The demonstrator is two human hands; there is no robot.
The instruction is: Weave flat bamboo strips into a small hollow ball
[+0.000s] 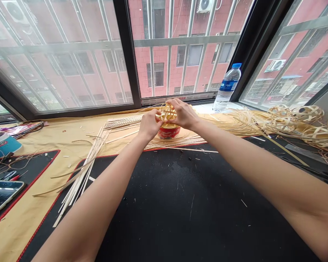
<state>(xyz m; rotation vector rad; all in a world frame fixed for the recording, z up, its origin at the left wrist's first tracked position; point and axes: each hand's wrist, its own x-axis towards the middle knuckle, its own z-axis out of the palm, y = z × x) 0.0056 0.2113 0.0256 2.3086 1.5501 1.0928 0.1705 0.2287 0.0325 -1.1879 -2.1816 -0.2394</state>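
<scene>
Both arms reach forward to a small openwork ball of woven bamboo strips [167,112], at or just above the rim of a red paper bowl [168,132]. My left hand [149,124] grips the ball's left side between thumb and fingers. From the right, my right hand [185,115] curls over the ball, fingers on top and thumb lower down. The hands cover parts of the ball, and whether it rests in the bowl cannot be made out. Flat bamboo strips [123,123] lie behind and left of the bowl.
More strips [82,174] cross the black mat [164,203] at left. Woven bamboo balls [307,114] and long strips pile up at right. A water bottle [226,89] stands by the window. A phone [4,194] and a blue-and-white tub [5,145] sit far left.
</scene>
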